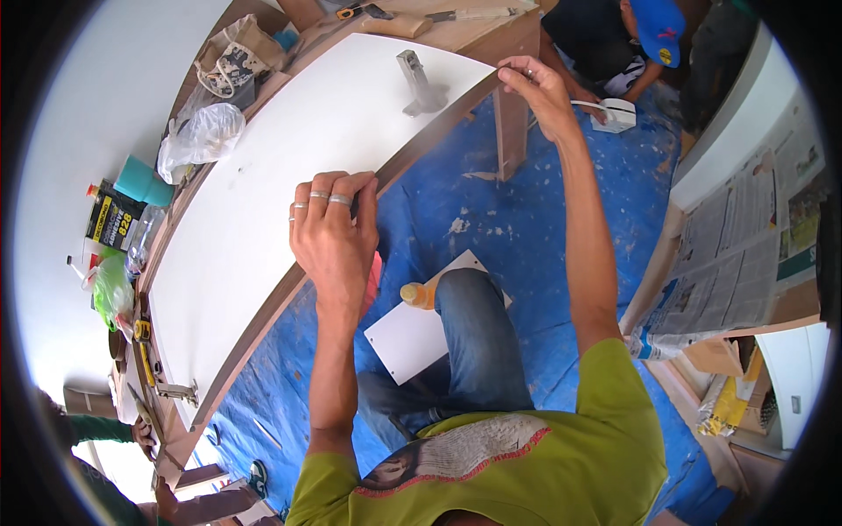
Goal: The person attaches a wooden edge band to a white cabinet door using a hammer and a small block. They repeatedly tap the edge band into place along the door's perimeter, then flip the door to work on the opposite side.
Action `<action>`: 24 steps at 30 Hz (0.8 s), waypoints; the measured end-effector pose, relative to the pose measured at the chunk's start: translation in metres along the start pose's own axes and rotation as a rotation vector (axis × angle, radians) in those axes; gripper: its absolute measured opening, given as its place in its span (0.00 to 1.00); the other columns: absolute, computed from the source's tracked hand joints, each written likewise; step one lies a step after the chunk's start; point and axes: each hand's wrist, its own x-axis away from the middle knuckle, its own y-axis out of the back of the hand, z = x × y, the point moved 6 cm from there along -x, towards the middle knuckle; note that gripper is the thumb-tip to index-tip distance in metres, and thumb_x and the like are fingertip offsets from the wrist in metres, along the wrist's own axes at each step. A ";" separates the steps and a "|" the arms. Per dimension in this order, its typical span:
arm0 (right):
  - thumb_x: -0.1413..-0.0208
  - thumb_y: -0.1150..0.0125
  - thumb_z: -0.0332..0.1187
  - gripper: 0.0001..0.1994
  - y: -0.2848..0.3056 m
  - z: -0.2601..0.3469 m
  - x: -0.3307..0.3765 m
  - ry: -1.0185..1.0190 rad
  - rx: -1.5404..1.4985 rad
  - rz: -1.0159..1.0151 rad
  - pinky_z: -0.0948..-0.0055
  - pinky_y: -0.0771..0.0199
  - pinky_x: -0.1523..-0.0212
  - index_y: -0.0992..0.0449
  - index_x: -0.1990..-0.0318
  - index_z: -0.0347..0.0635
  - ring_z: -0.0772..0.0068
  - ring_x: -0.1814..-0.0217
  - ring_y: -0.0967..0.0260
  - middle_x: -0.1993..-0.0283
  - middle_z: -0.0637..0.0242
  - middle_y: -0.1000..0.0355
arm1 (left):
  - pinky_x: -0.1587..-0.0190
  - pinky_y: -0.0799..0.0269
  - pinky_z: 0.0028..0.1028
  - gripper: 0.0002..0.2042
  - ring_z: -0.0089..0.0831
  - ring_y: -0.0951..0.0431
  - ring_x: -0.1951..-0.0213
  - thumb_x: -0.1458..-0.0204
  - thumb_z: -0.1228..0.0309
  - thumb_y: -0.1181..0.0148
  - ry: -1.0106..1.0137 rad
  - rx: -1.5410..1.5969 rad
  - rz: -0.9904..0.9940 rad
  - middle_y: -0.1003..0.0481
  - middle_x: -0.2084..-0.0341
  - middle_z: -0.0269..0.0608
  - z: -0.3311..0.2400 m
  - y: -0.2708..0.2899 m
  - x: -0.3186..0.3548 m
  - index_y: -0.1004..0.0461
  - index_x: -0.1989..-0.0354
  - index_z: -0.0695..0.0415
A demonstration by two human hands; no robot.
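Observation:
A white panel (289,131) with a brown wood-look edge (430,145) lies slanted across the bench in front of me. Metal hinges sit on it, one hinge (417,86) near the far end and another hinge (180,392) at the near left corner. My left hand (331,232), with rings on its fingers, is closed at the middle of the brown edge; a small dark thing shows between thumb and fingers, too hidden to name. My right hand (542,92) reaches to the panel's far right corner, thumb and fingers pinched together there; what they hold is hidden.
Along the bench's left side are plastic bags (202,136), a teal cup (143,181), a black-and-yellow can (114,215) and a tape measure (142,330). Blue sheeting (605,228) covers the floor, with a bottle (416,295) by my knee. Co-workers (605,39) are at far right and lower left.

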 end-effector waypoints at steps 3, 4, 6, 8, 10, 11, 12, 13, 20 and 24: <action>0.42 0.36 0.37 0.15 -0.005 -0.006 0.008 0.063 -0.064 -0.185 0.78 0.30 0.59 0.26 0.51 0.41 0.81 0.61 0.32 0.63 0.71 0.28 | 0.65 0.30 0.31 0.04 0.34 0.26 0.68 0.55 0.75 0.32 0.017 0.027 0.038 0.25 0.73 0.35 -0.003 0.002 -0.003 0.21 0.72 0.54; 0.42 0.36 0.38 0.15 -0.011 -0.015 0.013 -0.004 -0.170 -0.264 0.78 0.30 0.61 0.27 0.51 0.42 0.81 0.63 0.32 0.64 0.71 0.28 | 0.65 0.29 0.32 0.03 0.34 0.26 0.68 0.55 0.75 0.32 0.016 0.021 0.044 0.25 0.73 0.35 -0.004 0.002 -0.004 0.21 0.72 0.55; 0.41 0.36 0.41 0.16 -0.034 -0.035 0.028 -0.138 -0.386 -0.420 0.78 0.31 0.64 0.29 0.51 0.43 0.80 0.65 0.32 0.66 0.71 0.29 | 0.66 0.29 0.32 0.03 0.34 0.26 0.69 0.55 0.75 0.33 0.014 0.006 0.054 0.24 0.73 0.35 -0.003 0.004 -0.006 0.21 0.73 0.55; 0.40 0.38 0.44 0.15 -0.064 -0.044 0.040 -0.185 -0.538 -0.505 0.79 0.33 0.67 0.30 0.53 0.45 0.80 0.70 0.35 0.69 0.72 0.31 | 0.66 0.28 0.32 0.02 0.34 0.25 0.69 0.55 0.75 0.33 0.017 0.028 0.059 0.24 0.73 0.35 -0.003 0.005 -0.007 0.21 0.74 0.55; 0.37 0.43 0.49 0.18 -0.085 -0.052 0.043 -0.202 -0.622 -0.517 0.78 0.32 0.63 0.30 0.51 0.46 0.81 0.68 0.36 0.68 0.75 0.32 | 0.66 0.28 0.32 0.02 0.34 0.25 0.68 0.54 0.74 0.33 0.017 0.038 0.082 0.24 0.72 0.35 -0.003 0.003 -0.008 0.21 0.73 0.55; 0.37 0.44 0.50 0.19 -0.098 -0.052 0.051 -0.217 -0.669 -0.495 0.77 0.32 0.61 0.30 0.50 0.46 0.80 0.65 0.34 0.66 0.74 0.30 | 0.65 0.27 0.32 0.02 0.33 0.24 0.68 0.54 0.73 0.33 0.017 0.034 0.105 0.23 0.72 0.34 -0.002 0.001 -0.008 0.21 0.72 0.54; 0.36 0.46 0.51 0.20 -0.117 -0.044 0.057 -0.229 -0.714 -0.465 0.75 0.31 0.59 0.30 0.48 0.46 0.79 0.63 0.33 0.63 0.74 0.29 | 0.65 0.27 0.32 0.03 0.33 0.24 0.68 0.53 0.72 0.33 0.021 0.028 0.119 0.23 0.72 0.34 0.002 0.002 -0.009 0.20 0.71 0.53; 0.36 0.46 0.51 0.20 -0.127 -0.039 0.059 -0.210 -0.751 -0.447 0.75 0.31 0.59 0.32 0.46 0.48 0.80 0.62 0.34 0.60 0.73 0.31 | 0.65 0.27 0.32 0.03 0.33 0.23 0.68 0.53 0.72 0.33 0.027 0.025 0.127 0.23 0.73 0.34 0.003 0.002 -0.010 0.20 0.71 0.53; 0.34 0.52 0.51 0.23 -0.185 -0.001 0.088 -0.141 -0.933 -0.381 0.72 0.32 0.54 0.38 0.40 0.49 0.79 0.53 0.36 0.49 0.72 0.34 | 0.64 0.25 0.33 0.07 0.33 0.22 0.66 0.55 0.67 0.31 0.059 0.026 0.172 0.23 0.73 0.37 0.007 -0.002 -0.012 0.19 0.68 0.54; 0.32 0.57 0.53 0.25 -0.213 0.023 0.105 -0.118 -0.997 -0.294 0.73 0.33 0.46 0.39 0.39 0.45 0.75 0.43 0.35 0.45 0.68 0.34 | 0.63 0.24 0.34 0.08 0.35 0.22 0.64 0.56 0.67 0.32 0.052 0.035 0.156 0.23 0.72 0.38 0.005 -0.003 -0.012 0.18 0.68 0.55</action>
